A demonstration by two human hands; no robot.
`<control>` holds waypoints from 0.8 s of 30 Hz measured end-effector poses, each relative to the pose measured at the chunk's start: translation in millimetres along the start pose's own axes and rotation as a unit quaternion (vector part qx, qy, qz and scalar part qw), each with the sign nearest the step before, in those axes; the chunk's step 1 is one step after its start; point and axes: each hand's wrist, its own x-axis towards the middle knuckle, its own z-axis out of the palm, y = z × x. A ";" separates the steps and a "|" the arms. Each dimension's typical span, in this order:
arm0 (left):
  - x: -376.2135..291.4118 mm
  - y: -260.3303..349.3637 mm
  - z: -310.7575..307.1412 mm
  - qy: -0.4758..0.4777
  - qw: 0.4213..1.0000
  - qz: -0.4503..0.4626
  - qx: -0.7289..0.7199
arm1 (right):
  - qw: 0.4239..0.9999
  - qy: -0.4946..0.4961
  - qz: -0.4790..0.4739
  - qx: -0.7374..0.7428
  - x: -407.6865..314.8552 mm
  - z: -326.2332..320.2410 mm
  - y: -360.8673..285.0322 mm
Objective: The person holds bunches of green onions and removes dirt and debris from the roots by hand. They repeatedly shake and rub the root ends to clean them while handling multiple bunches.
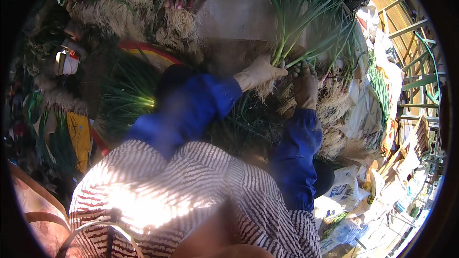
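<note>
My left hand [261, 72], in a pale glove, grips a small bunch of green onions [282, 52] just above the roots. Their leaves fan upward, and whitish roots [265, 90] hang below the fingers. Close by on the right is my right hand [306, 85], its dirt-marked fingers curled beside a slanting green onion stalk [311, 54]. Whether those fingers pinch the stalk cannot be made out. Blue sleeve covers reach to both wrists. More rooted green onions [335, 104] are heaped to the right of my right hand.
A large pile of green onions, roots outward [140, 10], lies at the upper left beside a pale sheet [236, 14]. Loose green leaves [247, 122] cover the ground below my hands. Plastic bags [344, 190] lie at the lower right, near a metal frame [417, 79].
</note>
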 end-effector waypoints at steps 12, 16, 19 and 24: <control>-40.0 48.3 -21.1 -0.065 0.987 -0.031 -0.140 | 0.964 -0.152 -0.015 0.217 2.7 -0.5 -3.8; -57.2 98.1 -98.9 -0.010 0.983 0.130 -0.129 | 0.929 -0.365 0.036 0.054 -45.5 -28.7 -41.3; -58.0 143.0 -181.7 0.001 0.980 0.132 -0.148 | 0.892 -0.420 -0.001 -0.166 -57.0 -63.2 -61.3; -35.2 176.6 -242.4 0.191 0.935 0.000 0.300 | 0.942 0.030 0.077 -0.326 37.9 -104.7 -32.2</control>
